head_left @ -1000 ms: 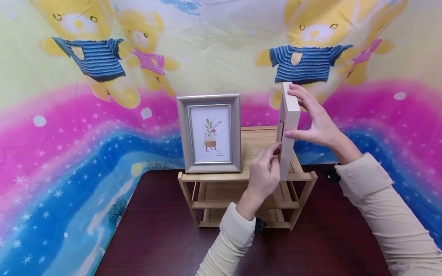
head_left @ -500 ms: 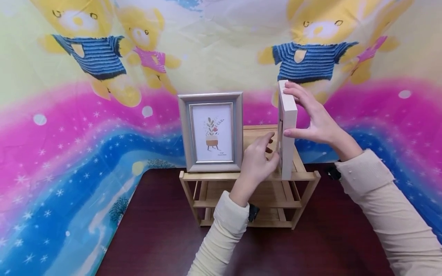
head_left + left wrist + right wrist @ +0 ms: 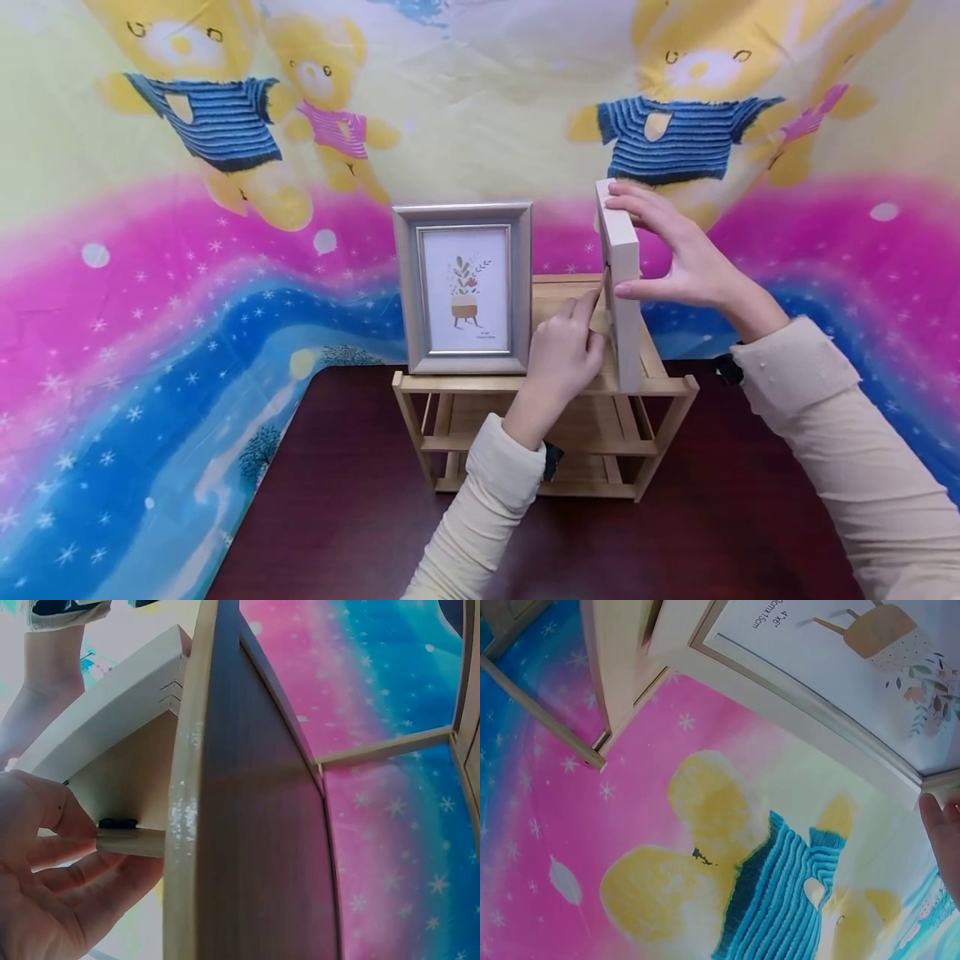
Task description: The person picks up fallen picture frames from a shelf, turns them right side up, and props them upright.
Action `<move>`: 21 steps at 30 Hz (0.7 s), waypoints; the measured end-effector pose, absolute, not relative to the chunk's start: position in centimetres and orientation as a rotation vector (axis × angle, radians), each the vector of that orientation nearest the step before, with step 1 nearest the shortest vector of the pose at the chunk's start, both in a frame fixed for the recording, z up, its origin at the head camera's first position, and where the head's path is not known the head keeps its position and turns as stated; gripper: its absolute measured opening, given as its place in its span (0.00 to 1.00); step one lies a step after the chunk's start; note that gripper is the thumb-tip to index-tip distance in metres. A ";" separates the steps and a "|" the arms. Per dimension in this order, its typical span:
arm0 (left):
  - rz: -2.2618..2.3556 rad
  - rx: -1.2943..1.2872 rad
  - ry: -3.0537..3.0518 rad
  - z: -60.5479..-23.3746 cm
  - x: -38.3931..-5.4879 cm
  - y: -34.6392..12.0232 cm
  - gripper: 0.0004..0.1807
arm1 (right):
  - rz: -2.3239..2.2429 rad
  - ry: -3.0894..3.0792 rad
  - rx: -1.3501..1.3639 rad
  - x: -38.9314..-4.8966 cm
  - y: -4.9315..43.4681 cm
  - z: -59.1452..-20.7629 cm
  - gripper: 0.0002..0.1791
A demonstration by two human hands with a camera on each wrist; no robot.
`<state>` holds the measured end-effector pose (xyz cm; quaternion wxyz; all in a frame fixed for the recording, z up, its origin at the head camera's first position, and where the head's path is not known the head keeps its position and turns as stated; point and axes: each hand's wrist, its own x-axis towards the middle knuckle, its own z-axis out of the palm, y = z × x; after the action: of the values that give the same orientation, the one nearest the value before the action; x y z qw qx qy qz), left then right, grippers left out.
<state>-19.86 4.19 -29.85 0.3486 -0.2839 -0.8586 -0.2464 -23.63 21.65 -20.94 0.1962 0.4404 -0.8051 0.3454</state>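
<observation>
A white picture frame (image 3: 626, 308) stands nearly edge-on at the right of the wooden rack's top. My right hand (image 3: 693, 262) grips it by the side, fingers over the upper corner and thumb lower down. My left hand (image 3: 562, 354) is behind the frame. In the left wrist view, the left thumb and fingers (image 3: 71, 877) pinch the brown stand leg (image 3: 131, 841), which sticks out from the back board (image 3: 127, 780). The frame's plant picture (image 3: 900, 667) shows in the right wrist view. Left of it, a grey-silver picture frame (image 3: 465, 364) stands upright, facing me.
The tiered wooden rack (image 3: 480, 384) stands on a dark red table (image 3: 337, 517). A backdrop (image 3: 480, 108) printed with bears hangs close behind it. The grey-silver frame is just left of my left hand.
My left hand drew back from the frame's back with spread fingers, then closed in on it again. The white frame has turned slightly, its top shifting left. The right hand keeps its grip.
</observation>
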 end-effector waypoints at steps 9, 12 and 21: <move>-0.644 -0.713 -2.210 -30.4 -20.2 4.1 0.22 | 0.805 -2.366 1.276 -23.9 21.9 -20.1 0.49; -0.607 -0.702 -2.200 -30.7 -20.3 4.1 0.22 | 0.783 -2.393 1.298 -23.9 22.1 -19.9 0.50; -0.628 -0.665 -2.215 -32.3 -19.5 4.5 0.29 | 0.806 -2.427 1.291 -24.1 22.2 -20.1 0.49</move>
<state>-19.47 4.46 -32.27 0.3639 -0.2584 -0.8610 -0.2441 -24.06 22.16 -20.09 0.1382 0.4463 -0.8391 0.2786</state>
